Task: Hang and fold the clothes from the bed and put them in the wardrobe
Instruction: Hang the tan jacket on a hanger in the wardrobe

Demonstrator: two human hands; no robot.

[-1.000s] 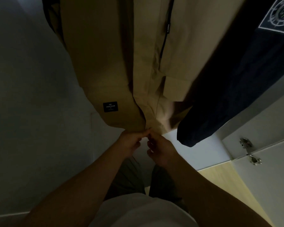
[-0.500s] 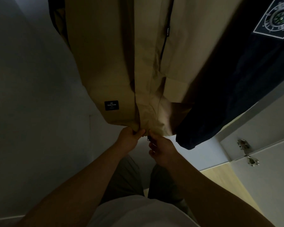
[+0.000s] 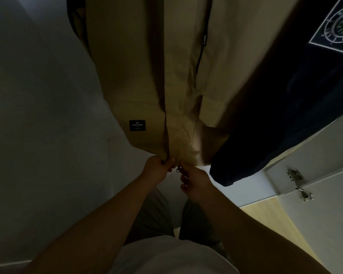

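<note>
Tan jacket (image 3: pixel 137 76) already hung | your left grip (image 3: pixel 156 171) and right grip (image 3: pixel 196 180) each pinch its hem, either side of the zip slider (image 3: pixel 178 168) | zip unfastened; folding likely remains

hanging jacket (image 3: pixel 137 76) centre, above both hands | neighbouring garment (image 3: pixel 285 105) right of it, overlapping its edge | left hand (image 3: pixel 156 171) at jacket hem, left of zip slider (image 3: pixel 178 169) | right hand (image 3: pixel 196 180) at hem, just right of slider | label patch (image 3: pixel 137 125) on jacket's left panel, near hem | hinges (image 3: pixel 295 175) far right, below neighbouring garment
</note>
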